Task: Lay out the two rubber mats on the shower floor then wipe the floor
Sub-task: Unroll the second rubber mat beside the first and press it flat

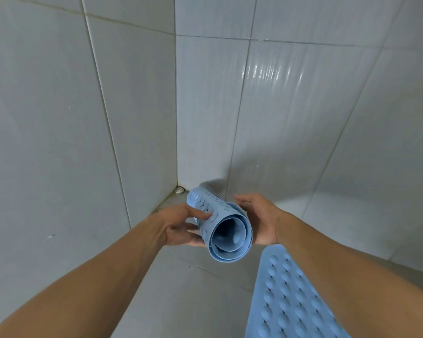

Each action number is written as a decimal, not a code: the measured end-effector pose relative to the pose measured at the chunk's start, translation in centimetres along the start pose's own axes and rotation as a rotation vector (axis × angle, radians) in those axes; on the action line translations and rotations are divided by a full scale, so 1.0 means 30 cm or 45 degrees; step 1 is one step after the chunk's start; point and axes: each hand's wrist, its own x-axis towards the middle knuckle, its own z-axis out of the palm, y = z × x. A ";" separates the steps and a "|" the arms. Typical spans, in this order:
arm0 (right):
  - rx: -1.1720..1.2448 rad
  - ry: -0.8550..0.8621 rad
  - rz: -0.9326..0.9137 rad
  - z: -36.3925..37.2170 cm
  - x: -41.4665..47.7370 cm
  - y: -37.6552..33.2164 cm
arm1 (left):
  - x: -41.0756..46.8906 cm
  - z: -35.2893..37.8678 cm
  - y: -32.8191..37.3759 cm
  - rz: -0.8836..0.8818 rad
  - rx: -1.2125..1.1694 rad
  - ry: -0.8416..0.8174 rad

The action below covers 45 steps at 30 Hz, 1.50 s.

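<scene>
A light blue rubber mat, rolled into a tube, is held in the air above the shower floor with its open end towards me. My left hand grips its left side, thumb on top and fingers underneath. Against the tube's right side lies my right hand, its palm cupping it. A second blue mat with raised bumps and holes lies flat on the grey tiled floor at the lower right, partly behind my right forearm.
Pale tiled walls meet in a corner straight ahead. A small round metal fitting sits at the base of that corner. Bare floor tiles lie to the left of the flat mat.
</scene>
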 end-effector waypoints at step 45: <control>-0.330 0.020 -0.270 -0.489 -1.240 0.534 | -0.692 0.914 -0.837 0.064 0.556 0.223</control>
